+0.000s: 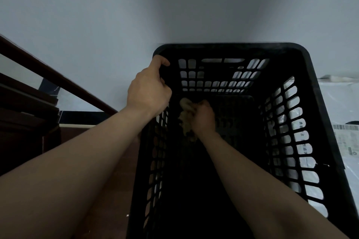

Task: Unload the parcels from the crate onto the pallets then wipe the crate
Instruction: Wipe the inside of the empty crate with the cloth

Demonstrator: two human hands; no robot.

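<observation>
A tall black plastic crate (318, 106) with latticed walls fills the middle and right of the view, and I look straight down into it. My left hand (148, 91) grips its rim at the far left corner. Deep inside, my right hand (204, 118) is closed on a crumpled beige cloth (185, 114) pressed against the crate's bottom near the left wall. No parcels show inside the crate. White plastic-wrapped parcels (347, 141) with printed labels lie outside, just right of the crate.
A pale wall (174, 6) rises right behind the crate. A dark wooden handrail (58, 77) slants down at the left, with dark wooden steps (27, 106) beside it. Brownish floor (120, 170) shows left of the crate.
</observation>
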